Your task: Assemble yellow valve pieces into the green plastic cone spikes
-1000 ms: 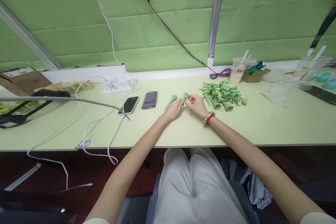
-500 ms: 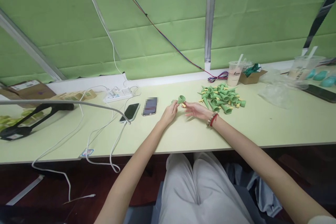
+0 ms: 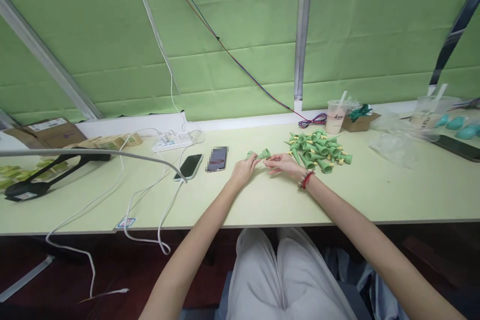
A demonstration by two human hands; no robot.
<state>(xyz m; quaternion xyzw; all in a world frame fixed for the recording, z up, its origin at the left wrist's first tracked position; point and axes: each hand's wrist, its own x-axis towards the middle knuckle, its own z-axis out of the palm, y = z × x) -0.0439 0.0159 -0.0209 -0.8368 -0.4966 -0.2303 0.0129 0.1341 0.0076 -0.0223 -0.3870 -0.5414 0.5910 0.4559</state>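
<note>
My left hand (image 3: pixel 244 170) is closed round a green cone-shaped piece (image 3: pixel 266 153), its wide mouth facing right and its narrow end poking out behind the fingers. At the lower edge of that mouth, the fingertips of my right hand (image 3: pixel 284 165) pinch together, with a bit of yellow just visible there. Whether the yellow bit is joined to the cone is too small to tell. Right of my hands lies a heap of similar green cones (image 3: pixel 320 149) with small yellow parts.
Two phones (image 3: pixel 189 167) (image 3: pixel 217 159) lie left of my hands, near a power strip (image 3: pixel 173 141) and loose white cables. Behind the heap stand a drink cup (image 3: pixel 335 117) and a small cardboard box (image 3: pixel 360 122). A clear plastic bag (image 3: pixel 393 147) lies at the right.
The cone has turned from facing upward to lying more sideways, mouth to the right. My right fingers have drawn closer together at its rim. The view has tilted slightly.
</note>
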